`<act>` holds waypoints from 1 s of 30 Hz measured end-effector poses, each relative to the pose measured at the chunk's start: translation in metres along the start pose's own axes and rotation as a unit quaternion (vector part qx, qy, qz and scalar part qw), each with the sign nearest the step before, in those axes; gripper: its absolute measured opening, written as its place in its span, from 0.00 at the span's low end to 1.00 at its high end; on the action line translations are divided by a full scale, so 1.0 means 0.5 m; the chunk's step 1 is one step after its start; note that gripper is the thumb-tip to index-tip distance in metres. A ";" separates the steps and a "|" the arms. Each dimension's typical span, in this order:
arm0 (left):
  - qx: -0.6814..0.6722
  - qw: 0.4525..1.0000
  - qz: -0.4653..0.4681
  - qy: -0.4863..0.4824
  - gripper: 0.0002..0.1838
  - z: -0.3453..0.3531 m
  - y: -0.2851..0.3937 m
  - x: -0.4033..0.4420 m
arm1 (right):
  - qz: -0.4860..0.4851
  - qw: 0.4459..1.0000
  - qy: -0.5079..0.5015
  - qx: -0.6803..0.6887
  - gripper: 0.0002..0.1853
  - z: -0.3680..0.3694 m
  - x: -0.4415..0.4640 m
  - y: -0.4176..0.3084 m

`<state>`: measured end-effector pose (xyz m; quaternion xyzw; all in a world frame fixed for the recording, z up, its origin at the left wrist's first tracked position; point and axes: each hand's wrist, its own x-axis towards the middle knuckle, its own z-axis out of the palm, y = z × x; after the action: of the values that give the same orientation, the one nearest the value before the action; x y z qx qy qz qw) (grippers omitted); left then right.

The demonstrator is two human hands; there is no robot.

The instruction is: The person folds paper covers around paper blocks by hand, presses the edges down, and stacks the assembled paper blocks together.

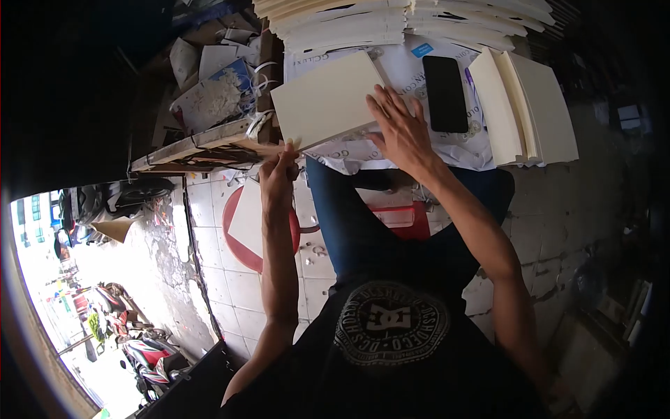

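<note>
A flat cream rectangular sheet [324,98], stiff like card, lies tilted on the white printed covering of the table in front of me. My left hand [278,171] is closed at its near left corner, thumb pointing up against the edge. My right hand [403,131] rests palm down with fingers spread, touching the sheet's right edge. Just right of that hand lies a black phone [445,94]. Beyond it stands a thick cream paper bundle [534,105], its pages fanned slightly apart.
Tall stacks of cream paper [342,24] line the back of the table. A wooden box [202,143] on the left holds scraps. On the tiled floor, a red round container [283,241] holds a pale sheet. Parked motorbikes [150,353] show through the doorway.
</note>
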<state>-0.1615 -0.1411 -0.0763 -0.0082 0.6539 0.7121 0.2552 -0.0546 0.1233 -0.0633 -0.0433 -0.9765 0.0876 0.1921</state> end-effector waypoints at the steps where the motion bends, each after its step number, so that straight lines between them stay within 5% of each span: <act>1: -0.070 0.997 -0.013 0.015 0.15 0.000 0.010 -0.011 | -0.028 0.999 -0.004 0.016 0.35 0.007 0.006 0.012; 5: -0.079 0.995 -0.045 0.051 0.14 -0.021 0.035 -0.036 | -0.133 0.989 -0.007 0.068 0.31 0.031 0.019 0.055; 8: 0.243 0.961 0.027 0.128 0.23 -0.038 0.064 -0.050 | -0.189 0.975 0.023 0.112 0.28 0.012 0.037 0.056; 9: 0.376 0.871 0.192 0.250 0.28 0.004 0.082 -0.067 | -0.198 0.972 0.023 0.125 0.26 -0.021 0.047 0.041; 11: 0.524 0.735 0.397 0.165 0.31 0.093 0.177 -0.122 | -0.225 0.965 0.044 0.125 0.22 -0.099 0.054 -0.005; 13: 0.588 0.658 0.470 0.020 0.31 0.118 0.216 -0.153 | -0.241 0.958 0.048 0.146 0.21 -0.161 0.056 -0.055; 15: 0.543 0.703 0.446 -0.108 0.29 0.078 0.206 -0.133 | -0.251 0.945 0.045 0.204 0.19 -0.222 0.051 -0.083; 18: 0.527 0.763 0.351 -0.130 0.22 0.050 0.278 -0.200 | -0.237 0.910 0.085 0.328 0.14 -0.305 0.046 -0.091; 20: 0.564 0.762 0.313 -0.057 0.17 0.004 0.292 -0.246 | -0.220 0.877 0.168 0.393 0.10 -0.345 0.036 -0.066; 24: 0.580 0.772 0.214 0.147 0.12 -0.112 0.266 -0.293 | -0.080 0.869 0.149 0.465 0.11 -0.351 -0.051 0.005; 26: 0.589 0.715 0.309 0.215 0.14 -0.169 0.191 -0.286 | -0.007 0.885 0.114 0.451 0.11 -0.314 -0.106 0.027; 30: 0.543 0.716 0.359 0.251 0.23 -0.292 -0.098 -0.233 | 0.086 0.851 0.054 0.515 0.10 -0.234 -0.172 0.011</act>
<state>-0.0889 -0.3183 -0.1025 0.1887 0.9221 0.2448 -0.2326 0.0700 0.1365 0.0107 -0.0266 -0.7716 0.5920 0.2310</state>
